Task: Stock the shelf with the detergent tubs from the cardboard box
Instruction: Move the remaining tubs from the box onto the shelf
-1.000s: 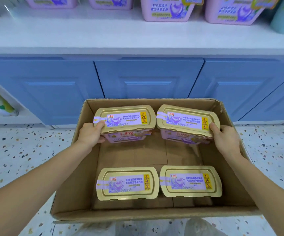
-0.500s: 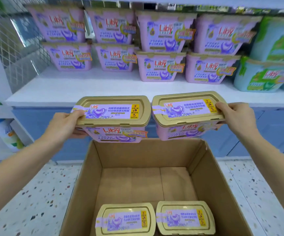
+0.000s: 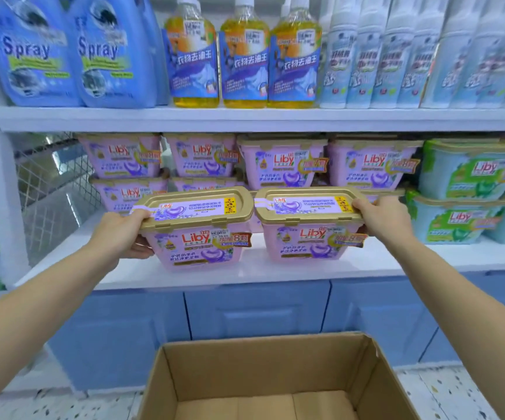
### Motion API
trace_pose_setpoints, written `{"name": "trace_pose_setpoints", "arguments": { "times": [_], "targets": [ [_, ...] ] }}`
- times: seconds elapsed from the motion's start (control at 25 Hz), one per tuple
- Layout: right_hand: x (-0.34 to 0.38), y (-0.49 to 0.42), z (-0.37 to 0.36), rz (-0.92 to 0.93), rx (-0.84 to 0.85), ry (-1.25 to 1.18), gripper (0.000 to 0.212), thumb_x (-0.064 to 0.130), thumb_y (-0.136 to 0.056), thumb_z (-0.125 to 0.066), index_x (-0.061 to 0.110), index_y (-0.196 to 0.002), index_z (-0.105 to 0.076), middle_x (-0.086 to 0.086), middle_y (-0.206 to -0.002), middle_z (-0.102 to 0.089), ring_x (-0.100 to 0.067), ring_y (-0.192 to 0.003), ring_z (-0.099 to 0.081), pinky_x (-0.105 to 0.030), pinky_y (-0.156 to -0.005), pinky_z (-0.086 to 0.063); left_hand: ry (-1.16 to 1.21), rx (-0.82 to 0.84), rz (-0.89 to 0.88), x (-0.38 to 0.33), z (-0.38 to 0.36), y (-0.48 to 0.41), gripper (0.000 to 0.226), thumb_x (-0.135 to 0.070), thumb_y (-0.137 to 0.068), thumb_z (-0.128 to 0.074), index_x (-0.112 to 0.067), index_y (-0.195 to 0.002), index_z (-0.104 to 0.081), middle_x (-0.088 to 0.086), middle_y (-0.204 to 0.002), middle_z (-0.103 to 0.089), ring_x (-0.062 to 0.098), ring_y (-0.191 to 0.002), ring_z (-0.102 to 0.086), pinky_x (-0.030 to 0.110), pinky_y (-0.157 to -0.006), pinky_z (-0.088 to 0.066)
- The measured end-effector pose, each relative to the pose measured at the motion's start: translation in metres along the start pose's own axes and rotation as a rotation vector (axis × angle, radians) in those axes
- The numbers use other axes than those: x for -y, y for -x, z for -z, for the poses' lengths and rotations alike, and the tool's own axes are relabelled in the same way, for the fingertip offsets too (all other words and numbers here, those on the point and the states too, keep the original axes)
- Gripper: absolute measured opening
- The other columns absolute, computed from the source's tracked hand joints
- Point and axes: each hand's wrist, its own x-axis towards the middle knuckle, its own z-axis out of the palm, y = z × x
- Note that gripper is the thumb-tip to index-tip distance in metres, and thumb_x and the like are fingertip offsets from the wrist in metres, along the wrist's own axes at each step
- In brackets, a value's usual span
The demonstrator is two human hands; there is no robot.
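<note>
Risk, as I judge it, lies mainly in the one-ended grip: each detergent tub is held only at its outer end, so its free inner end could sag and tip out of my fingers as I reach over the shelf [image 3: 275,272]. The two inner ends sit touching or nearly so; I cannot tell which. A nudge there could twist one tub in my grasp. A low approach could catch a tub's base on the shelf's front edge, and too deep a push could knock the stacked tubs [image 3: 281,165] behind.

My left hand [image 3: 121,234] is clamped on the left tub [image 3: 198,234]: thumb over the gold lid's left rim, fingers [image 3: 137,254] curled beneath the body. The tub extends rightward from them, upright, label facing me. My right hand [image 3: 379,219] is clamped on the right tub [image 3: 311,231] at its right rim, the tub extending leftward. Both tubs hang above the shelf's front strip; contact with it cannot be told. Below my forearms, the cardboard box [image 3: 254,368] stands open.
</note>
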Motion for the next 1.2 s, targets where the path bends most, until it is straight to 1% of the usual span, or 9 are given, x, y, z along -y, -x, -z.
{"name": "trace_pose_setpoints", "arguments": {
  "times": [0.2,0.36,0.68,0.84,0.96,1.0,1.08,1.16,1.2],
  "targets": [
    [-0.009,-0.022,-0.027,-0.047,0.026,0.059,0.043,0.038,-0.084,-0.053,-0.003,-0.071,-0.057,-0.02,-0.076,-0.059,-0.034,-0.076,-0.052,-0.034,-0.062,-0.034,-0.052,-0.003,0.04,0.004,-0.014,-0.032,0.026,-0.025,-0.085,-0.054,-0.001,-0.074,-0.059,0.02,-0.061,-0.063,0.02,-0.03,-0.059,0.027,-0.037,-0.052],
    [-0.019,-0.035,-0.04,-0.112,0.044,0.027,0.054,0.05,-0.078,-0.054,-0.003,-0.08,-0.064,-0.021,-0.082,-0.069,-0.038,-0.08,-0.065,-0.043,-0.077,-0.053,-0.091,0.016,0.079,0.01,-0.019,-0.052,0.026,-0.026,-0.083,-0.056,-0.002,-0.074,-0.06,0.014,-0.041,-0.062,0.022,-0.032,-0.06,0.03,-0.04,-0.054],
    [-0.024,-0.044,-0.042,-0.142,0.14,-0.084,0.055,0.053,-0.076,-0.056,-0.001,-0.082,-0.064,-0.021,-0.081,-0.071,-0.037,-0.075,-0.07,-0.049,-0.078,-0.058,-0.17,0.071,0.086,0.007,-0.027,-0.058,0.029,-0.032,-0.084,-0.052,-0.005,-0.076,-0.061,0.01,-0.043,-0.065,0.023,-0.037,-0.064,0.03,-0.043,-0.055],
    [-0.031,-0.031,-0.035,-0.108,0.135,-0.246,0.057,0.055,-0.081,-0.048,0.001,-0.08,-0.065,-0.019,-0.079,-0.07,-0.036,-0.083,-0.068,-0.045,-0.079,-0.057,-0.096,0.093,0.109,0.01,-0.022,-0.051,0.043,-0.046,-0.086,-0.047,-0.006,-0.079,-0.062,0.011,-0.051,-0.068,0.026,-0.05,-0.068,0.03,-0.051,-0.058],
    [-0.056,-0.002,-0.025,-0.006,0.058,-0.282,0.042,0.047,-0.087,-0.045,0.014,-0.066,-0.062,-0.009,-0.072,-0.069,-0.031,-0.083,-0.068,-0.05,-0.089,-0.051,-0.013,0.037,0.097,0.031,-0.015,-0.035,0.051,-0.048,-0.089,-0.042,-0.001,-0.082,-0.061,0.019,-0.079,-0.068,0.03,-0.069,-0.065,0.034,-0.064,-0.053],
    [-0.068,0.012,-0.022,0.029,0.055,-0.273,0.04,0.046,-0.088,-0.045,0.016,-0.068,-0.062,-0.008,-0.074,-0.07,-0.029,-0.084,-0.068,-0.048,-0.09,-0.05,-0.007,-0.005,0.054,0.042,-0.014,-0.026,0.046,-0.043,-0.09,-0.043,-0.001,-0.082,-0.061,0.022,-0.087,-0.067,0.029,-0.07,-0.063,0.033,-0.064,-0.051],
    [-0.09,0.043,-0.017,0.108,0.065,-0.217,0.036,0.042,-0.088,-0.046,0.014,-0.076,-0.065,-0.011,-0.08,-0.07,-0.024,-0.085,-0.066,-0.028,-0.084,-0.049,-0.049,-0.066,-0.065,0.067,-0.013,-0.004,0.036,-0.036,-0.092,-0.044,-0.006,-0.082,-0.062,0.023,-0.095,-0.067,0.028,-0.071,-0.063,0.033,-0.062,-0.049],
    [-0.108,0.077,-0.012,0.151,0.093,-0.139,0.027,0.031,-0.091,-0.051,0.01,-0.083,-0.065,-0.012,-0.085,-0.07,-0.015,-0.08,-0.06,-0.01,-0.069,-0.041,-0.12,-0.06,-0.15,0.093,-0.013,0.024,0.031,-0.038,-0.089,-0.046,-0.015,-0.078,-0.062,0.017,-0.092,-0.069,0.024,-0.072,-0.064,0.033,-0.062,-0.048],
    [-0.118,0.094,-0.011,0.162,0.125,-0.114,0.02,0.026,-0.092,-0.053,0.011,-0.085,-0.064,-0.009,-0.086,-0.069,-0.012,-0.08,-0.059,-0.009,-0.067,-0.041,-0.16,-0.035,-0.175,0.107,-0.014,0.039,0.031,-0.045,-0.084,-0.046,-0.02,-0.076,-0.062,0.011,-0.087,-0.07,0.021,-0.071,-0.065,0.035,-0.066,-0.048]
  ]
}}
